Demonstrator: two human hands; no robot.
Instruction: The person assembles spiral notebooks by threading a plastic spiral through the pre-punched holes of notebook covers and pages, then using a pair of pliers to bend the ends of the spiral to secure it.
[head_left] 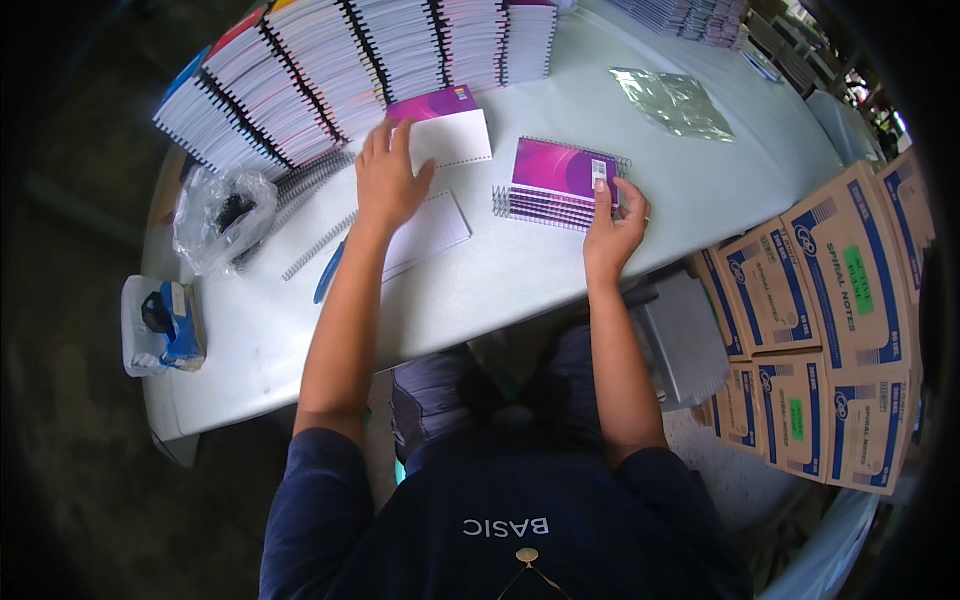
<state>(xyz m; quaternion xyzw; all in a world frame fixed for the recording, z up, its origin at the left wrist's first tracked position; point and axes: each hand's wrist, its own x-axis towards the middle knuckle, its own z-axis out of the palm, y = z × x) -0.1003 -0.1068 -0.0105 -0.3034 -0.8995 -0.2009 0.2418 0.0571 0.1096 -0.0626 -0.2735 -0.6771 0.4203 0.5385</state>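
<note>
Left fingers (402, 138) spread at punched pages (458, 141); right fingers (631, 196) at spiral notebooks (552, 168) (pinch unclear). Likely stacking; next wants pages pinched.

On the table (540, 270), a notebook stack (560, 175) lay right of the sheets (432, 235). Behind the sheets stood a row of paper stacks (400, 55). Cartons (790, 345) were piled beyond the table's right edge.

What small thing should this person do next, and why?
Perhaps the left hand should pick up the farther punched white sheets: it is right by them, no coil shows in their holes, and a loose gray coil lies nearby.
</note>
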